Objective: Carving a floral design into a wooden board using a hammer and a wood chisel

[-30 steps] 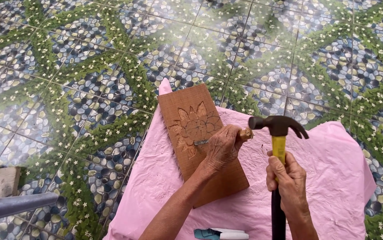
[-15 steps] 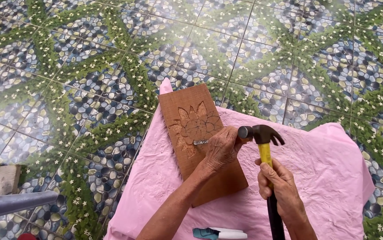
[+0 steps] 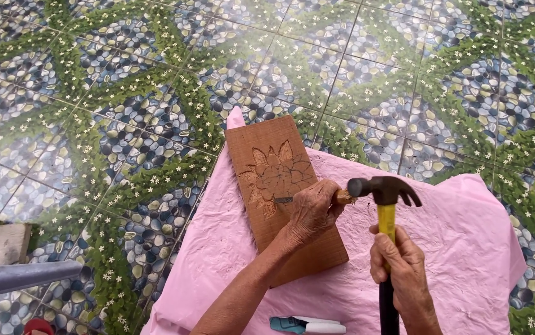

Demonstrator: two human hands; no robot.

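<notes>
Left hand [image 3: 310, 211] grips a chisel [image 3: 287, 200] against a flower-carved wooden board [image 3: 280, 186] on pink cloth [image 3: 466, 248]; right hand [image 3: 398, 260] clasps a claw hammer [image 3: 384, 192].

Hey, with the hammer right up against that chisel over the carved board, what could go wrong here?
The left hand wraps the chisel close to its struck end, so a glancing blow from the hammer could hit the fingers. The wooden board lies loose on a soft pink cloth, unclamped, so it may shift and the blade could gouge the flower carving. The right hand grips mid-handle, which may reduce control.
</notes>
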